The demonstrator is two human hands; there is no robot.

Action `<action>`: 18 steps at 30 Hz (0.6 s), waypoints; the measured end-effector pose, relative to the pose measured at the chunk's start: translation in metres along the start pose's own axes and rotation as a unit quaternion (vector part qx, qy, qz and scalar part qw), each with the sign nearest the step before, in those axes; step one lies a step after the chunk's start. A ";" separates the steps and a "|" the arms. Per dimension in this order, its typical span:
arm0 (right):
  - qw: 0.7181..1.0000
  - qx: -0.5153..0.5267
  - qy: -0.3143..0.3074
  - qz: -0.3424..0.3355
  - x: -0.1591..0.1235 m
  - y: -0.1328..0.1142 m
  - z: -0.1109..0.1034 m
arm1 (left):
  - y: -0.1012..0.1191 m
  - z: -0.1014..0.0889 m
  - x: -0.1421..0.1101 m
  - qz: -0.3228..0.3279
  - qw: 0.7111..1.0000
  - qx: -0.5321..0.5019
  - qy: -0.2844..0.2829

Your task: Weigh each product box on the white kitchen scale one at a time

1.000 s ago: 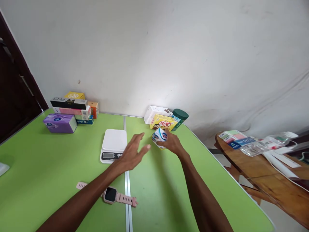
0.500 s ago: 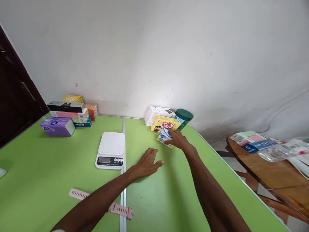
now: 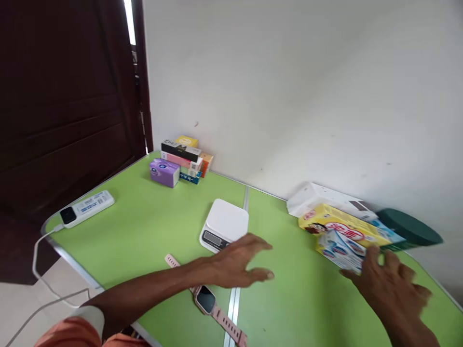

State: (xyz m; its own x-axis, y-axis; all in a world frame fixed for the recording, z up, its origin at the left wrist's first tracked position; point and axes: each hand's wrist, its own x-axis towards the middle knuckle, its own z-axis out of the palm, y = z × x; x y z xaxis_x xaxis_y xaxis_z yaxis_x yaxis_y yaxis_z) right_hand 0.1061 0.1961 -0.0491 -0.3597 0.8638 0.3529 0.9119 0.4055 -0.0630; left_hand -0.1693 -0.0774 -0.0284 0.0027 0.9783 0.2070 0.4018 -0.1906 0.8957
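My left hand (image 3: pixel 242 262) hovers over the green table with thumb and fingers apart, overlapping the near right corner of a white kitchen scale (image 3: pixel 227 219). Under my left forearm lies a smartwatch (image 3: pixel 206 300) with a pink strap. My right hand (image 3: pixel 392 284), somewhat blurred, has its fingers spread beside a small blue-and-white box (image 3: pixel 342 250); whether a fingertip touches it I cannot tell. That box stands before a yellow box (image 3: pixel 343 224) with red lettering. Behind them are a white box (image 3: pixel 325 195) and a dark green canister (image 3: pixel 408 226).
At the back left, several boxes are stacked, a black one (image 3: pixel 181 150) on top, behind a purple tissue pack (image 3: pixel 164 172). A white device with a cable (image 3: pixel 87 208) rests near the left edge. A wall runs along the back; a dark door (image 3: pixel 65 96) stands left.
My view has turned left, bringing the door and white device into sight. My right hand has come back off the blue-and-white box, its fingers spreading. My left hand now overlaps the scale.
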 end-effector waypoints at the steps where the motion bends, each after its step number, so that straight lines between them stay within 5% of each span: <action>1: 1.000 0.015 0.011 -0.007 -0.008 -0.003 -0.001 | -0.004 -0.018 -0.005 0.005 0.997 0.014 0.074; 3: 0.999 0.036 0.027 -0.023 -0.026 -0.012 -0.003 | -0.020 -0.060 -0.011 0.010 0.965 0.063 0.256; 5: 0.996 0.050 0.053 -0.044 -0.043 -0.025 -0.001 | -0.043 -0.110 -0.014 -0.014 0.895 0.126 0.427; 8: 0.981 0.098 0.137 -0.101 -0.066 -0.055 0.003 | -0.082 -0.186 -0.017 -0.111 0.782 0.164 0.591; 11: 0.943 0.201 0.199 -0.176 -0.093 -0.111 -0.005 | -0.114 -0.245 -0.024 -0.214 0.726 0.134 0.640; 14: 0.903 0.346 0.103 -0.233 -0.123 -0.196 -0.026 | -0.138 -0.277 -0.031 -0.253 0.746 0.050 0.614; 18: 0.830 0.499 -0.086 -0.233 -0.136 -0.318 -0.038 | -0.154 -0.291 -0.032 -0.258 0.763 -0.003 0.593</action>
State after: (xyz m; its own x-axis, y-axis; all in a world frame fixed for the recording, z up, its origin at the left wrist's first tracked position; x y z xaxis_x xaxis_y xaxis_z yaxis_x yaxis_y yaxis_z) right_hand -0.1271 -0.0617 -0.0419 -0.7284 0.5393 0.4225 0.0795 0.6790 -0.7298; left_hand -0.4978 -0.1031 -0.0585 -0.9860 0.1634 0.0328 0.0643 0.1917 0.9793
